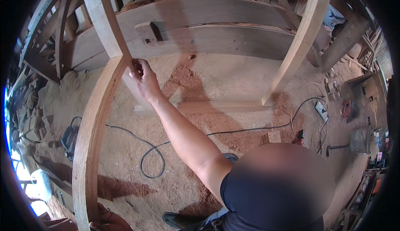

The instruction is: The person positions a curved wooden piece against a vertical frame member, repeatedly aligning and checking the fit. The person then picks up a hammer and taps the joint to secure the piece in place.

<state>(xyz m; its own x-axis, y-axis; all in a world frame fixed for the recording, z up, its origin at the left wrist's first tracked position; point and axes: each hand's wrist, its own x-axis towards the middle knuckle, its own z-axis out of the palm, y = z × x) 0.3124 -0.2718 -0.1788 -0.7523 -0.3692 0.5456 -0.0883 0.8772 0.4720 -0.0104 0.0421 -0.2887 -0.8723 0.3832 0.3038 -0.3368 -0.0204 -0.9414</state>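
My left arm reaches up and to the left across the view. My left hand is closed around a wooden frame at the joint where a long light beam meets a post. The fingers curl over the far side of the wood and are partly hidden. At the lower left, another person's hand holds the near end of that long beam; its arm is cut off by the edge. A second post slants down on the right to a low rail on the floor. My right hand does not show.
Sawdust covers the floor. A black cable loops across it to a white power strip. A dark power tool lies at left. Wide planks stand along the back; wood scraps pile at left. A small wood block lies near the cable.
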